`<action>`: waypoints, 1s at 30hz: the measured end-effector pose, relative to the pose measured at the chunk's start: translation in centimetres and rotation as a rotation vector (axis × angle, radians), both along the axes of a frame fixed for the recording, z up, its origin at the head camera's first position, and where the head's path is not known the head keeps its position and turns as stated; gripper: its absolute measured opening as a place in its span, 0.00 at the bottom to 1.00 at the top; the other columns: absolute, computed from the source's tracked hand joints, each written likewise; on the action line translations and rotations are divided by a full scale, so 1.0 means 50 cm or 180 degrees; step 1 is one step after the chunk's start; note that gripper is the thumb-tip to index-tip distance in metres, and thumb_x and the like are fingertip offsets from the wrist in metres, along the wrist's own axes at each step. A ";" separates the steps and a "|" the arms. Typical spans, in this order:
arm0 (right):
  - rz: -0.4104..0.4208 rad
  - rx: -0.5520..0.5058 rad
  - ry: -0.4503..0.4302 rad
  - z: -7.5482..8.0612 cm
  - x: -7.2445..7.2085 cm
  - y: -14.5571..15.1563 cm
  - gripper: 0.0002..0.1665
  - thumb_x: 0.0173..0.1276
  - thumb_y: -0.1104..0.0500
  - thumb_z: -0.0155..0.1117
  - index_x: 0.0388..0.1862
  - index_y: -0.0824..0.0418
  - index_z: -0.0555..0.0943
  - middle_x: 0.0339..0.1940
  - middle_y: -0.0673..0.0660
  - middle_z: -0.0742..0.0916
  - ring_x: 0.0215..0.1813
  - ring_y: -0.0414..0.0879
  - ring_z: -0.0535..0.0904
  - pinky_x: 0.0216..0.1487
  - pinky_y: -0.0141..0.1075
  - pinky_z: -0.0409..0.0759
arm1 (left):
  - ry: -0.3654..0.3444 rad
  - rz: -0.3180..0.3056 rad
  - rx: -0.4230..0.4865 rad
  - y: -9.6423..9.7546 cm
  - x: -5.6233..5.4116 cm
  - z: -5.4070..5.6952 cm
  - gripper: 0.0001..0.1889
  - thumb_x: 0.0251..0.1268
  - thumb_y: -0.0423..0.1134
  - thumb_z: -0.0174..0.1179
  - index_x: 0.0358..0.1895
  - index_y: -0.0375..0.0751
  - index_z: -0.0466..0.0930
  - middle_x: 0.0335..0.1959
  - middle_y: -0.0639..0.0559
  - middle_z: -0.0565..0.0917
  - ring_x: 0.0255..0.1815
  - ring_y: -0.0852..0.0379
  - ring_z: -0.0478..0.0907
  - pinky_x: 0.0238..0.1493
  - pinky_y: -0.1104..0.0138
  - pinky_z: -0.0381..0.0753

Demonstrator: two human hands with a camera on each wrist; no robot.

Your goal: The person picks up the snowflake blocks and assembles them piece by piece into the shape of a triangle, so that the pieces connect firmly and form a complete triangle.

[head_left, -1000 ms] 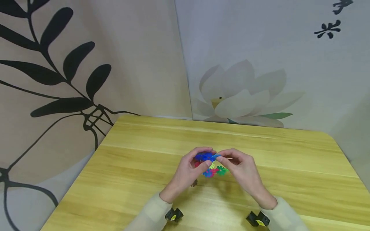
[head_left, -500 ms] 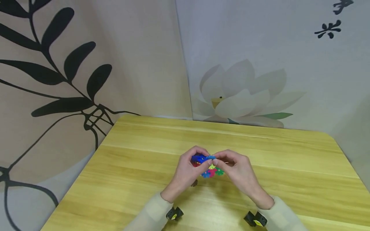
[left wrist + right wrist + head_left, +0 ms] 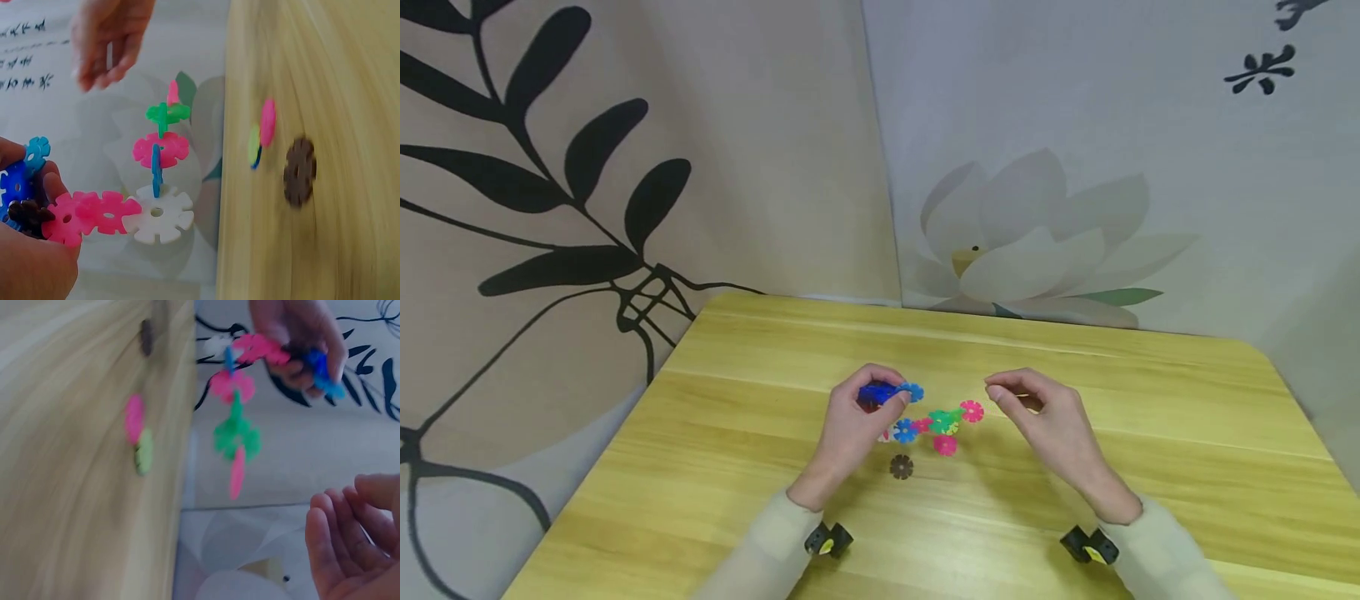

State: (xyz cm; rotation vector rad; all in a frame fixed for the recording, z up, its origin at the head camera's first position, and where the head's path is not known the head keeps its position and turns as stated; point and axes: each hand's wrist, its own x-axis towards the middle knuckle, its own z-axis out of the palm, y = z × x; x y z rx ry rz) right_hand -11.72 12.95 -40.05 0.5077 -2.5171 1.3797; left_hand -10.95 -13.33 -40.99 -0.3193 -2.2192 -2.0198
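My left hand [image 3: 850, 425] holds a chain of interlocking plastic snowflake discs between thumb and fingers. Dark blue discs [image 3: 877, 393] sit in its grip, and a light blue disc [image 3: 912, 392] sticks out past the fingertips. In the left wrist view the chain runs on through pink discs [image 3: 67, 219], a white disc [image 3: 159, 215], another blue disc and a green disc [image 3: 167, 114], with a pink one at the end. To the right, apart from the chain, my right hand [image 3: 1048, 421] is raised with loosely bent fingers and nothing in it.
On the wooden table [image 3: 760, 358] lie a brown disc [image 3: 902, 467], a pink disc [image 3: 945, 446] and a yellow-green disc [image 3: 254, 144] close beside the pink one. Behind the table stands a wall [image 3: 775, 167] with printed plants.
The right hand has let go of the light blue disc and moved off to the right. The left hand has moved left with the chain, uncovering the brown disc on the table.
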 end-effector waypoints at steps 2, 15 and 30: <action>-0.0026 0.0083 -0.0062 -0.005 -0.006 0.009 0.09 0.76 0.57 0.67 0.49 0.57 0.88 0.44 0.48 0.90 0.43 0.41 0.86 0.48 0.32 0.85 | 0.0017 0.0047 0.0004 -0.014 -0.002 0.000 0.07 0.67 0.32 0.67 0.46 0.39 0.83 0.46 0.45 0.84 0.40 0.50 0.80 0.37 0.68 0.82; 0.0421 0.0656 -0.0335 -0.050 -0.059 0.023 0.09 0.74 0.59 0.68 0.50 0.58 0.88 0.46 0.50 0.89 0.49 0.49 0.86 0.52 0.49 0.85 | 0.0126 0.0154 0.0104 -0.060 -0.004 -0.003 0.06 0.66 0.30 0.66 0.43 0.34 0.82 0.46 0.41 0.83 0.42 0.49 0.80 0.39 0.68 0.82; 0.1360 0.1177 -0.0874 -0.089 -0.121 -0.037 0.17 0.70 0.60 0.72 0.57 0.58 0.86 0.53 0.50 0.87 0.56 0.50 0.82 0.59 0.49 0.82 | 0.0132 0.0094 0.0137 -0.087 -0.003 0.003 0.06 0.66 0.29 0.65 0.43 0.32 0.81 0.49 0.38 0.82 0.46 0.46 0.80 0.43 0.66 0.83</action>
